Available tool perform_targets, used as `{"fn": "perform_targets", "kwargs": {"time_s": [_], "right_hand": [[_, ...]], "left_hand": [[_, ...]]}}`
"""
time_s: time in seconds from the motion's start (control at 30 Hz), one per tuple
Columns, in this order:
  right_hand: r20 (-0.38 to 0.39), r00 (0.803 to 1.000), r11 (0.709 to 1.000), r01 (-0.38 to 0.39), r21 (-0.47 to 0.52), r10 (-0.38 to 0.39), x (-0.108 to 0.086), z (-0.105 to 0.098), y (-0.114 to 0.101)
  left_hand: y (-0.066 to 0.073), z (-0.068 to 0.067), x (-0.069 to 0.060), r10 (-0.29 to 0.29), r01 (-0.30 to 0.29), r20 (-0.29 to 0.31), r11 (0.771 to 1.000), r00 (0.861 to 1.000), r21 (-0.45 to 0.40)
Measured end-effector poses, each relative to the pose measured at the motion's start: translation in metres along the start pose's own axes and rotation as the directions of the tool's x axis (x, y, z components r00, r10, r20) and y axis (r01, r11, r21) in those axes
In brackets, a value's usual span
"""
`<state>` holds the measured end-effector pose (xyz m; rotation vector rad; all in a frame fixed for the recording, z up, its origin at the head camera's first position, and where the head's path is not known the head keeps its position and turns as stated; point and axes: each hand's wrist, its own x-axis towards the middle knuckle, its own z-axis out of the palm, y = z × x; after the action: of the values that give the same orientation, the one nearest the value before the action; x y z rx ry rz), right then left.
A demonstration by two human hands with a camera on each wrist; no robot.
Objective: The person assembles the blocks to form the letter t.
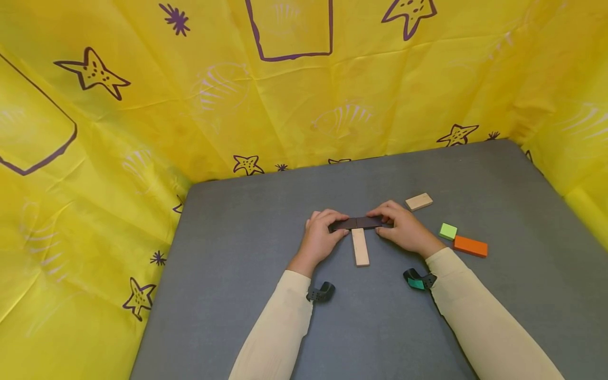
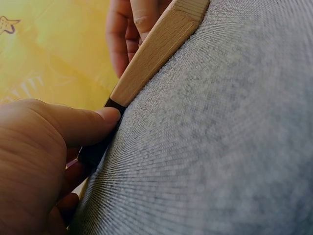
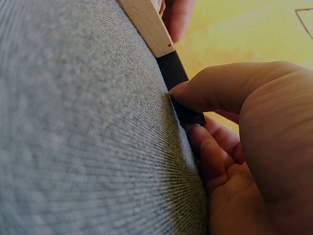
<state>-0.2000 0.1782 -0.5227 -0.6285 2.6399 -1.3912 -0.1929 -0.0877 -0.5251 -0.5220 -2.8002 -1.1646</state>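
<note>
Two black blocks lie end to end on the grey table, a thin seam between them. My left hand (image 1: pixel 319 238) pinches the left black block (image 1: pixel 347 224) between thumb and fingers. The right black block (image 1: pixel 367 222) is pinched the same way by my right hand (image 1: pixel 404 228). A plain wooden block (image 1: pixel 360 248) runs from their near side toward me, so the three make a T shape. Up close in the left wrist view, the wooden block (image 2: pixel 156 51) meets the black piece. In the right wrist view, my thumb partly covers the black block (image 3: pixel 173 71).
Right of my right hand lie another plain wooden block (image 1: pixel 419 201), a small light green block (image 1: pixel 448 231) and an orange block (image 1: pixel 470 246). The green and orange blocks are close together. Yellow patterned cloth (image 1: pixel 294 105) hangs behind and beside the grey table (image 1: pixel 247 264).
</note>
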Motion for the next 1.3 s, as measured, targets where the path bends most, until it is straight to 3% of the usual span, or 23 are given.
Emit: {"fn": "perform_targets", "kwargs": {"time_s": [0.43, 0.77, 1.07, 1.2, 1.3], "right_hand": [[0.000, 1.000, 1.000, 0.002, -0.005, -0.002, 0.001, 0.000, 0.001], [-0.003, 1.000, 1.000, 0.003, -0.012, -0.004, 0.001, 0.000, 0.001], [-0.005, 1.000, 1.000, 0.005, -0.007, -0.005, 0.000, 0.000, 0.002], [-0.004, 1.000, 1.000, 0.004, -0.001, -0.004, 0.000, 0.000, 0.003], [-0.004, 1.000, 1.000, 0.005, 0.000, -0.005, 0.000, 0.000, 0.003]], "left_hand": [[-0.001, -0.001, 0.000, 0.004, -0.004, 0.005, 1.000, 1.000, 0.002], [-0.001, -0.003, -0.003, 0.028, -0.028, 0.009, 0.999, 1.000, -0.045], [0.004, -0.004, -0.010, 0.090, -0.092, -0.032, 0.992, 0.995, -0.081], [0.010, -0.004, -0.013, 0.135, -0.137, -0.039, 0.989, 0.990, -0.057], [0.015, -0.004, -0.017, 0.170, -0.170, -0.012, 0.985, 0.985, -0.012]]}}
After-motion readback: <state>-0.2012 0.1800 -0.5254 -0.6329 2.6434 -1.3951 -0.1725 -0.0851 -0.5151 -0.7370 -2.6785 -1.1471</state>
